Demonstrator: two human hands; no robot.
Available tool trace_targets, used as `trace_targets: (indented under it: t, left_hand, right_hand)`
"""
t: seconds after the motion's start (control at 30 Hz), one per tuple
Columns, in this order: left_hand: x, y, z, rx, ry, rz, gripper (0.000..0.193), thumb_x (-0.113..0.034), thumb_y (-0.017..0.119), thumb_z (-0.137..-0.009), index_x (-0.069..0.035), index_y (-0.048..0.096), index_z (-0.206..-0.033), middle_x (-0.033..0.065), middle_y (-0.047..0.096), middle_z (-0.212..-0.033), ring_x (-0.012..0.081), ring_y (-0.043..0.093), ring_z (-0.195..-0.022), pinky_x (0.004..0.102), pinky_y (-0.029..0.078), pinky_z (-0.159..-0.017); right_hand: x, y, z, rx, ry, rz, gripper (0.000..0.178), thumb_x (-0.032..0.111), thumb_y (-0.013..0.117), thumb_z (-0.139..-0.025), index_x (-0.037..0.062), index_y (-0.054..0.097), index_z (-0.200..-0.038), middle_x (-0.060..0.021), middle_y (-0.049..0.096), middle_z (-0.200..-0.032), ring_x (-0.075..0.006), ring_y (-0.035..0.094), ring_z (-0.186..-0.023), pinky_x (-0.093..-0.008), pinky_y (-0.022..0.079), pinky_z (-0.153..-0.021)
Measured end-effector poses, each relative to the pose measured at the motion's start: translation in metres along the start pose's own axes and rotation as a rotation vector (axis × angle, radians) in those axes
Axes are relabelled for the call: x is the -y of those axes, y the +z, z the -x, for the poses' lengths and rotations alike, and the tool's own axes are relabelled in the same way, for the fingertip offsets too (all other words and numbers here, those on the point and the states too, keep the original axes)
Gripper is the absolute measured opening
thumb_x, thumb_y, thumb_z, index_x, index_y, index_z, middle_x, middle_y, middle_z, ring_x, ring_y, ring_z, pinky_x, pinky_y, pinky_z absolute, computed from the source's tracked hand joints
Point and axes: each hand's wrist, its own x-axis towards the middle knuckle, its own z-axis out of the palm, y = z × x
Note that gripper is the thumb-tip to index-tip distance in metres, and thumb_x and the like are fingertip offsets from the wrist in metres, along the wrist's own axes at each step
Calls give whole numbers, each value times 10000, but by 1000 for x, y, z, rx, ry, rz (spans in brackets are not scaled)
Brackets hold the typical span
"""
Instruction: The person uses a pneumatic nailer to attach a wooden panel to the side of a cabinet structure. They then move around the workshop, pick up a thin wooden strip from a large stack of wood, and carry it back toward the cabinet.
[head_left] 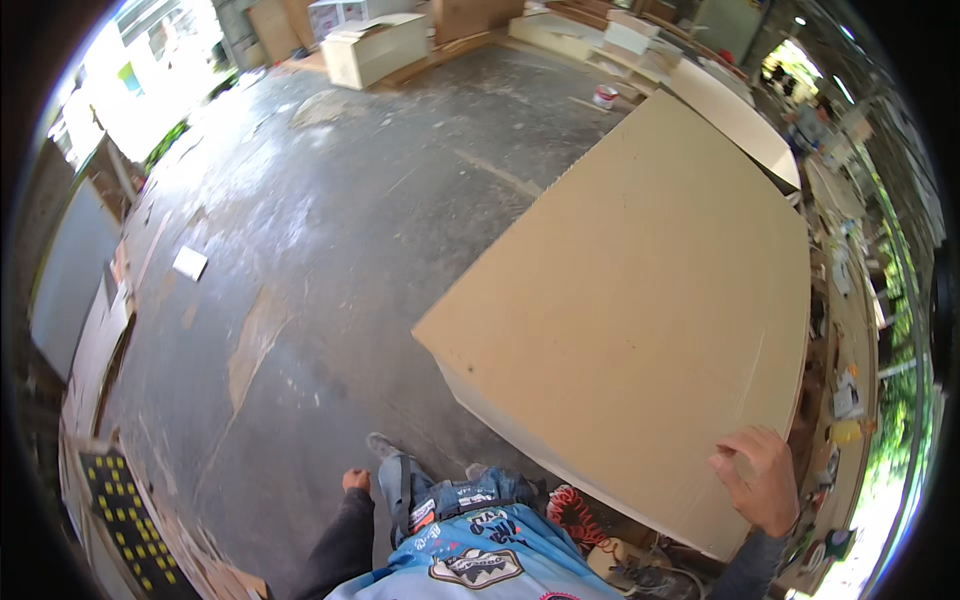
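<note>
Blue shirt [440, 550] seen nearest; tan board [640, 290] laid fwd-L of nearer R hand [762, 480], half-curled, nothing gripped; L hand [357, 481] grip unclear.

A scuffed grey floor [400, 190] stretches ahead of the left grip [357, 481], with a pale board [75, 270] upright well to its left. Far ahead and left of that grip, daylight glares through a wide opening [150, 85]. Right of the right grip [762, 478] runs a cluttered table [852, 472], bright green leaves [905, 415] beyond.
</note>
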Motion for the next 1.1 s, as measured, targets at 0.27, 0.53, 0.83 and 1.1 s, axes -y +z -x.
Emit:
trace_targets:
  t: [0.27, 0.53, 0.83, 1.1]
  left_hand:
    - [-38, -77, -129, 49, 211, 40, 145, -122, 604, -796, -3, 652, -863, 106, 638, -681, 222, 632, -543, 356, 504, -448]
    - [-178, -177, -255, 248, -118, 333, 227, -130, 612, -806, -11, 565, -993, 115, 608, -713, 250, 613, -515, 361, 472, -404]
    - [-441, -69, -323, 617, 187, 209, 295, -166, 608, -836, -1, 597, -1080, 113, 654, -829, 237, 661, -643, 327, 506, -488]
    - [-657, 32, -336, 794, 224, 119, 287, -191, 595, -846, -13, 598, -1071, 122, 658, -873, 242, 672, -711, 331, 523, -549]
  right_hand:
    - [111, 50, -163, -1, -18, 66, 218, 230, 622, -808, 17, 623, -758, -139, 597, -722, -334, 572, -698, -420, 446, -665]
    - [175, 83, -263, -165, 161, 190, 235, 245, 632, -813, 11, 634, -789, -136, 591, -722, -318, 562, -708, -409, 440, -697]
    - [249, 121, -295, 236, 436, 57, 304, 289, 658, -809, -3, 650, -893, -145, 634, -863, -320, 574, -830, -423, 443, -780]
    - [195, 162, -382, -78, 831, -77, 338, 320, 620, -854, 1, 636, -964, -161, 648, -912, -334, 607, -864, -424, 441, -806]
